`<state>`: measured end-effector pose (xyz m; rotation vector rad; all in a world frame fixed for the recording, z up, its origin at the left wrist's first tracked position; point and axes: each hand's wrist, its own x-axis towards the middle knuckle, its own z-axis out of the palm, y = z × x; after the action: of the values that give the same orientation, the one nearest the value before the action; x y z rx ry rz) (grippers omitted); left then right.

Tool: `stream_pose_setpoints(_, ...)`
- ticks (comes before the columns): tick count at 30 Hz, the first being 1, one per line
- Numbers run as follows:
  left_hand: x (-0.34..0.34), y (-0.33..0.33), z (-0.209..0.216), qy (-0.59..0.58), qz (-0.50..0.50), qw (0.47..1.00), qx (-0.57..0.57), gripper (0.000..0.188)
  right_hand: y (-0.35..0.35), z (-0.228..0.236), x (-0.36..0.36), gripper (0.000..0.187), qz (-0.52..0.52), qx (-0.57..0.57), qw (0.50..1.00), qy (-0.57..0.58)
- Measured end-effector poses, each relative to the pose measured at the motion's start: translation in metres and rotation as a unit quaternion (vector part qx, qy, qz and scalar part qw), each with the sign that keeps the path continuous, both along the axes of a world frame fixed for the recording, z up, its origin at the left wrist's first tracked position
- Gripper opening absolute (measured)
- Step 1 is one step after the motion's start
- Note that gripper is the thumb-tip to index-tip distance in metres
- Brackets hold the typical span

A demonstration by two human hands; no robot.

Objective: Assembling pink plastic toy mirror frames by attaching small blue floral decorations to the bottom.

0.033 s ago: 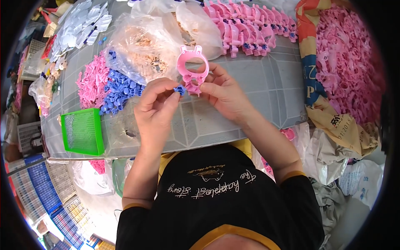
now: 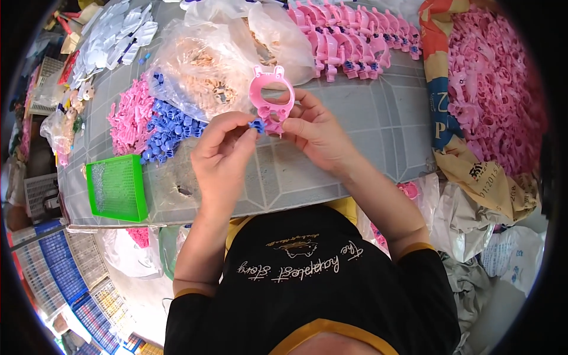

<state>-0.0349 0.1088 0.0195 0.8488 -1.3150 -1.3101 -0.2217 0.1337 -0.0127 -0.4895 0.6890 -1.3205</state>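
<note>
Head view, both hands up over the grey bench. On my feed the pink ring part sits in the right hand, raised in front of the wearer's chest, a little above the bench. Its long axis runs far to near, the near end leaning slightly right. Two ear-like tabs point far; the narrower, jointed end points near, toward the wearer. The ring's opening faces up toward my camera. Right thumb presses the near right edge, the other fingers curled behind; I read it as a firm pinch on that side.

Left hand: thumb and forefinger pinch a small blue piece, just beside the left of the ring part's near end. I cannot tell if the two touch. Which way the blue piece points is too small for me to make out.

Around them: a blue pile to the left, pink pile against it, green tray nearer. Beyond the hands, a clear bag of beige pieces; far right, rows of pink parts, some carrying dark blue bits.
</note>
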Motion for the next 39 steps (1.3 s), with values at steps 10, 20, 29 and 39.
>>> stream_pose_setpoints(10,-0.015,-0.001,0.0,-0.182,0.068,0.979,-0.065,0.02,-0.002,-0.006,0.004,0.044,-0.007,-0.117,0.992,0.057)
stream_pose_setpoints(20,-0.009,-0.009,0.013,-0.261,0.07,0.952,-0.144,0.016,0.0,-0.005,0.004,0.04,0.0,-0.15,0.981,0.122)
stream_pose_setpoints(29,-0.011,-0.012,0.003,-0.264,0.099,0.956,-0.08,0.03,-0.002,-0.007,0.003,0.036,0.023,-0.142,0.985,0.098)
stream_pose_setpoints(39,0.019,-0.065,0.023,-0.138,0.207,0.96,-0.128,0.018,-0.012,-0.01,-0.018,0.039,-0.06,-0.047,0.99,-0.122)
